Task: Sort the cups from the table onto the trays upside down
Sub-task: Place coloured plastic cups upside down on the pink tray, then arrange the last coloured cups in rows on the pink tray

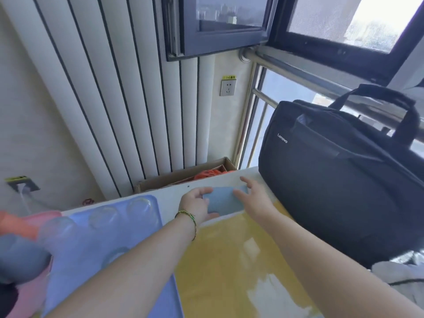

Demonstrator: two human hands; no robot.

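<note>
A blue-grey cup point(226, 201) lies on its side at the far edge of the table. My left hand point(196, 204) grips its left end, thumb below and fingers on top. My right hand point(255, 198) is at its right end with fingers spread and the thumb resting on the cup. A blue tray point(80, 260) to the left carries several clear glass cups point(140, 210) standing upside down. Further left, a pink tray point(44, 214) bears an orange cup point(16, 226) and another blue-grey cup point(20, 258), both blurred.
A black laptop bag point(332, 180) stands on the table at the right, close to my right arm. A yellow mat point(224, 260) covers the table under my arms. A cardboard box point(183, 175) sits beyond the far edge. Grey cloth point(401, 274) lies at the right.
</note>
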